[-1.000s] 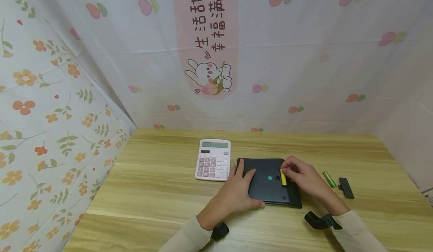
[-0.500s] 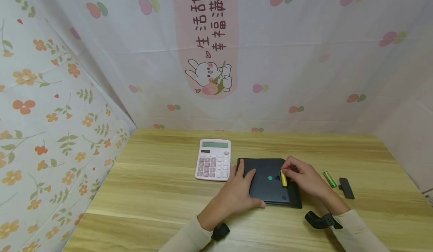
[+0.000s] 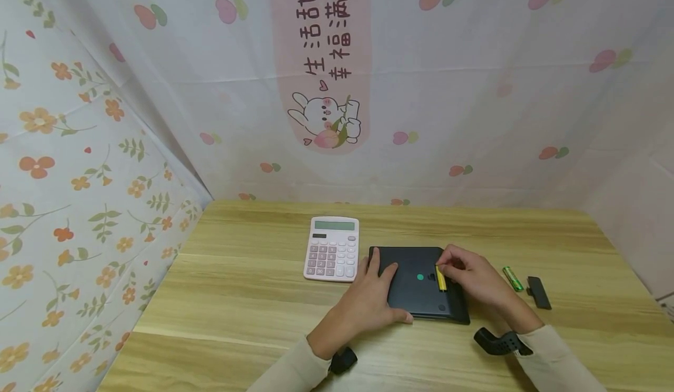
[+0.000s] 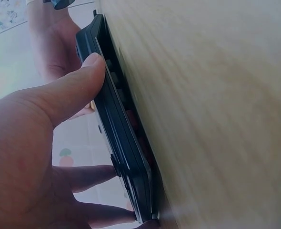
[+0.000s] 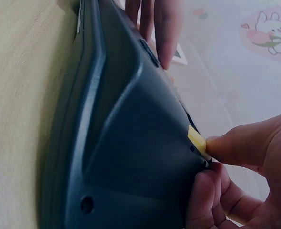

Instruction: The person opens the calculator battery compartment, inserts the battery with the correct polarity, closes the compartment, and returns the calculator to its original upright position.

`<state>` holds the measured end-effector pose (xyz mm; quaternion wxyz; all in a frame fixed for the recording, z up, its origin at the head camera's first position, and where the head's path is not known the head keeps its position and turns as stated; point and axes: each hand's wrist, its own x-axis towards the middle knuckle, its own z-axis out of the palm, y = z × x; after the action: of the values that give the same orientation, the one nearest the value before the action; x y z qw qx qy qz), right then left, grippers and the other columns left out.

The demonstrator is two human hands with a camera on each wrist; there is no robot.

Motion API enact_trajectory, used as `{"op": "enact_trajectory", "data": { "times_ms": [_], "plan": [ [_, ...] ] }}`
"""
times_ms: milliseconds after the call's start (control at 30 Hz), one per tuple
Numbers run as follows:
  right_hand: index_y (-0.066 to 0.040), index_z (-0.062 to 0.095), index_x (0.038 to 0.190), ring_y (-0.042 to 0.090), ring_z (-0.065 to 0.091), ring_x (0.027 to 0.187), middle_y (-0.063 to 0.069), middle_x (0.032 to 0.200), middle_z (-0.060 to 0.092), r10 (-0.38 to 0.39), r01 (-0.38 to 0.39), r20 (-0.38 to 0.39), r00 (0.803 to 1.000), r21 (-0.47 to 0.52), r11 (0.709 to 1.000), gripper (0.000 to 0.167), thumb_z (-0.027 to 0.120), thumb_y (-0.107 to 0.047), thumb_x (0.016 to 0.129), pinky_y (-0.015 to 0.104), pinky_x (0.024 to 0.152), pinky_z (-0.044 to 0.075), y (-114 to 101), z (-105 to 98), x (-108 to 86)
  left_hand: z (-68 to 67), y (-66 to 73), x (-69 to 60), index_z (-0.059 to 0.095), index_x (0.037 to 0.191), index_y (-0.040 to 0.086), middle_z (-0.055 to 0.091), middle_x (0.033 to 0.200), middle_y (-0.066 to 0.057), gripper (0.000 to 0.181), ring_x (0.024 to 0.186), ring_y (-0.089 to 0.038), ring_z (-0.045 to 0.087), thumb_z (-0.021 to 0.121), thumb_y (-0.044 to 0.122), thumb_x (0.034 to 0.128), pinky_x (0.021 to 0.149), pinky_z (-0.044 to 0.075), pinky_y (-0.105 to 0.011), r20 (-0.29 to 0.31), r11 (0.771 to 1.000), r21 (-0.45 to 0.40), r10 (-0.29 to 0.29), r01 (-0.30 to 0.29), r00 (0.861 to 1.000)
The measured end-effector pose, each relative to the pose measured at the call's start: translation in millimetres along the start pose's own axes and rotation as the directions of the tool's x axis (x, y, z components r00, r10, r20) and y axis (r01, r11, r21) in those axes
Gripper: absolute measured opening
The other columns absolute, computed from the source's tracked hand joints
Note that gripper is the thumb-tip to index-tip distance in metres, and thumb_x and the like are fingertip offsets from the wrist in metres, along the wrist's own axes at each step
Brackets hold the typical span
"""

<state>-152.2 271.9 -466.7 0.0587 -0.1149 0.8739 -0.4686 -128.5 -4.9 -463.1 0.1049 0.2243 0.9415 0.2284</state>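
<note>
A black calculator (image 3: 408,286) lies face down on the table, its keys just visible underneath in the left wrist view. My left hand (image 3: 365,301) holds it, thumb on the near edge and fingers spread over the back and left side. In the open battery slot sits a yellow battery (image 3: 441,278), slanting slightly. My right hand (image 3: 476,275) has its thumb and fingertips at the far end of that battery; the right wrist view shows the thumb (image 5: 235,145) against the yellow battery (image 5: 196,138). Fingertips partly hide the slot.
A green battery (image 3: 512,279) and a black battery cover (image 3: 539,292) lie right of my right hand. Left of the black calculator, a white and pink calculator (image 3: 332,248) lies face up. Patterned cloth (image 3: 474,117) hangs behind the wooden table (image 3: 237,298).
My right fingertips have shifted very slightly toward me at the battery's far end. The left hand and the black calculator look the same.
</note>
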Motion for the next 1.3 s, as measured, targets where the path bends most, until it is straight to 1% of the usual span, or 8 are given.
{"op": "enact_trajectory", "data": {
  "times_ms": [167,600,867,1033,1200,1300],
  "plan": [
    [-0.011,0.073,0.107,0.019,0.056,0.082,0.003,0.092,0.062,-0.003,0.003,-0.006,1.0,0.002,1.0,0.007,0.067,-0.006,0.11,0.031,0.071,0.049,0.4,0.1,-0.3,0.6,-0.6,0.6,0.048,0.168,0.013,0.015,0.18,-0.025,0.103,0.163,-0.051,0.021,0.09,0.062,0.0863,0.119,0.045,-0.057,0.005,1.0,-0.003,0.0,0.0,1.0],
    [-0.01,0.073,0.107,0.022,0.057,0.086,0.004,0.094,0.064,0.039,-0.039,-0.008,0.999,-0.004,0.999,0.007,0.068,-0.006,0.109,0.032,0.074,0.049,-2.7,1.4,0.2,0.6,0.1,0.3,0.048,0.168,0.014,0.016,0.18,-0.026,0.103,0.163,-0.052,0.023,0.089,0.062,0.087,0.118,0.045,-0.058,0.011,1.0,0.007,-0.002,0.002,1.0],
    [-0.01,0.074,0.106,0.022,0.059,0.088,0.004,0.098,0.067,0.037,-0.037,-0.006,0.999,0.014,0.999,0.008,0.069,-0.004,0.108,0.031,0.075,0.051,1.3,0.5,0.3,-0.1,1.3,-0.1,0.048,0.168,0.013,0.016,0.18,-0.026,0.104,0.162,-0.052,0.024,0.089,0.063,0.0867,0.118,0.046,-0.057,0.01,1.0,0.016,0.0,0.0,1.0],
    [-0.009,0.075,0.105,0.022,0.059,0.088,0.005,0.098,0.067,0.03,-0.03,0.005,1.0,0.011,0.999,0.008,0.07,-0.003,0.107,0.031,0.075,0.051,2.1,-1.3,0.6,-0.2,1.6,-0.1,0.048,0.168,0.013,0.017,0.18,-0.027,0.104,0.162,-0.052,0.024,0.089,0.063,0.0865,0.118,0.046,-0.057,0.007,1.0,0.022,0.004,-0.004,1.0],
    [-0.007,0.074,0.107,0.024,0.06,0.088,0.006,0.097,0.067,0.066,-0.066,0.009,0.998,-0.012,0.998,0.002,0.072,-0.006,0.106,0.032,0.076,0.051,0.4,-0.8,0.3,0.0,1.5,-0.3,0.048,0.168,0.013,0.016,0.18,-0.026,0.104,0.162,-0.051,0.023,0.089,0.063,0.0867,0.117,0.046,-0.057,0.012,1.0,0.021,-0.003,0.002,1.0],
    [-0.005,0.073,0.11,0.024,0.06,0.089,0.005,0.097,0.068,0.096,-0.096,0.012,0.995,-0.022,0.995,0.006,0.073,-0.008,0.106,0.033,0.077,0.052,-0.7,-0.3,-0.4,0.1,1.2,-0.2,0.047,0.168,0.014,0.016,0.18,-0.025,0.104,0.163,-0.05,0.022,0.089,0.064,0.0868,0.117,0.046,-0.057,0.018,1.0,0.016,-0.011,0.01,1.0]
  ]
}}
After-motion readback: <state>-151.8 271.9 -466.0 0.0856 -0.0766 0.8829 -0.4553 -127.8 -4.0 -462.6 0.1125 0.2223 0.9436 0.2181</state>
